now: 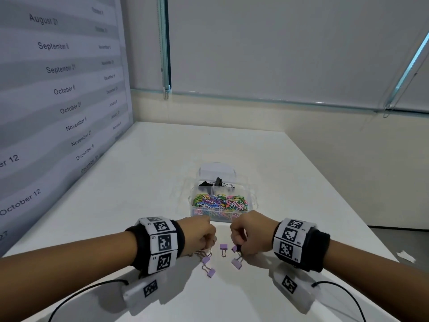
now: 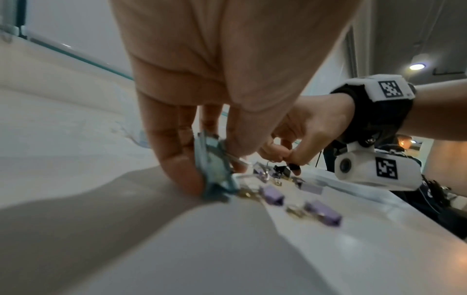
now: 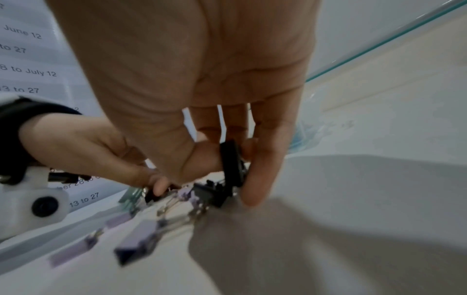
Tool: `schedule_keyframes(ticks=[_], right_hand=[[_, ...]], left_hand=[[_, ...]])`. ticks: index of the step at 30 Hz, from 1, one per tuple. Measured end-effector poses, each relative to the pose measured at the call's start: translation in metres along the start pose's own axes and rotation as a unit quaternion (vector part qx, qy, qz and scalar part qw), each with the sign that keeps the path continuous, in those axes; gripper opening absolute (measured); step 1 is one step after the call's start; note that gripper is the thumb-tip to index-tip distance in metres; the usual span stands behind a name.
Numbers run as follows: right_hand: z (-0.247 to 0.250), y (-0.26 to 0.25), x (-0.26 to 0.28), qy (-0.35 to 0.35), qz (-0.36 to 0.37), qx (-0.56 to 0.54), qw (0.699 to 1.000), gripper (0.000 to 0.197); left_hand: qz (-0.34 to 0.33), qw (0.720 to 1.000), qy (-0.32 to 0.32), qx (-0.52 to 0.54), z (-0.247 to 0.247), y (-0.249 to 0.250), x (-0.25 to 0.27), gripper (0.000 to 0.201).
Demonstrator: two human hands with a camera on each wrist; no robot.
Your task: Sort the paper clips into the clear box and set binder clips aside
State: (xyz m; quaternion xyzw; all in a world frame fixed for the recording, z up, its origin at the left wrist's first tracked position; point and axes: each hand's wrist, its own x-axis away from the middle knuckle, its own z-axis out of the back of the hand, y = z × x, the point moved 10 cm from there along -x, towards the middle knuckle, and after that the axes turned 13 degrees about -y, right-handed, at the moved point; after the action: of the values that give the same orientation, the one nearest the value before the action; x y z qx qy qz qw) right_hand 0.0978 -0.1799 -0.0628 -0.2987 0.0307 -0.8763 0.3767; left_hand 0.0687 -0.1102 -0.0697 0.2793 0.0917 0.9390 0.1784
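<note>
The clear box (image 1: 249, 206) stands mid-table; its front compartment is full of coloured paper clips (image 1: 219, 203), and black binder clips (image 1: 217, 182) lie in the rear one. Just in front of it, several purple binder clips (image 1: 224, 247) are scattered on the white table. My left hand (image 1: 210, 242) is down at the table among them and pinches a teal binder clip (image 2: 215, 169) between thumb and fingers. A little to the right, my right hand (image 1: 236, 246) pinches a black binder clip (image 3: 231, 159) just above the table, with another purple clip (image 1: 236, 263) below it.
A wall chart of dates (image 1: 58, 89) rises along the table's left edge. The table's right edge (image 1: 348, 205) drops to the floor. A scrap of white paper (image 1: 406, 256) lies at the far right. Cables (image 1: 81, 293) trail from both wrist cameras.
</note>
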Motion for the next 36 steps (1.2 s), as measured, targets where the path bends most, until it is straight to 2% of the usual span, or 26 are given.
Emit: schedule_keyframes(ticks=[3,6,8,10,12,14,17,20,24,27,29,30,34,36], right_hand=[[0.007,0.002,0.003,0.011,0.013,-0.017,1.0,0.032],[0.007,0.0,0.007,-0.002,0.034,-0.035,0.999,0.014],[-0.002,0.001,0.007,-0.024,0.035,-0.028,0.999,0.043],[-0.013,-0.003,0.006,-0.037,0.039,-0.003,0.999,0.059],[-0.019,-0.011,0.005,-0.036,0.052,0.003,0.998,0.06],[-0.018,-0.019,0.005,-0.033,0.069,-0.004,0.997,0.05],[-0.015,-0.025,0.007,-0.034,0.085,-0.002,0.996,0.03],[-0.015,-0.015,0.005,-0.031,0.053,-0.008,0.998,0.017],[-0.015,-0.002,0.004,-0.037,0.013,-0.019,0.999,0.019],[0.001,0.0,0.007,-0.029,0.014,-0.051,0.998,0.018],[0.026,0.001,0.009,-0.003,0.021,-0.083,0.996,0.026],[0.041,0.004,0.01,0.017,0.02,-0.106,0.994,0.028],[0.103,0.022,0.007,0.11,0.006,-0.179,0.978,0.02],[0.126,0.034,-0.002,0.159,-0.006,-0.204,0.966,0.018]], left_hand=[[-0.007,1.0,0.01,0.005,0.007,-0.002,0.0,0.027],[-0.007,1.0,0.023,0.017,0.01,-0.004,0.0,0.023],[-0.007,0.999,0.032,0.03,0.01,-0.005,0.002,0.024],[-0.003,0.999,0.021,0.042,0.003,-0.007,0.003,0.036],[0.007,0.999,-0.001,0.039,-0.005,-0.006,0.004,0.057],[0.005,1.0,-0.012,0.027,-0.011,0.0,0.003,0.063],[-0.011,0.999,-0.016,0.036,-0.011,0.006,0.001,0.047],[-0.023,0.999,-0.017,0.031,-0.009,0.008,-0.001,0.031],[-0.005,1.0,-0.012,-0.007,-0.009,0.007,0.002,0.022],[0.009,1.0,-0.011,-0.025,-0.007,0.005,0.001,0.017],[0.007,1.0,-0.008,-0.018,-0.005,0.003,0.0,0.01],[0.008,1.0,-0.011,-0.012,-0.005,0.0,-0.001,0.013],[-0.016,0.999,-0.013,0.035,0.004,0.0,-0.002,0.004],[-0.03,0.998,-0.005,0.054,0.016,0.001,-0.001,0.007]])
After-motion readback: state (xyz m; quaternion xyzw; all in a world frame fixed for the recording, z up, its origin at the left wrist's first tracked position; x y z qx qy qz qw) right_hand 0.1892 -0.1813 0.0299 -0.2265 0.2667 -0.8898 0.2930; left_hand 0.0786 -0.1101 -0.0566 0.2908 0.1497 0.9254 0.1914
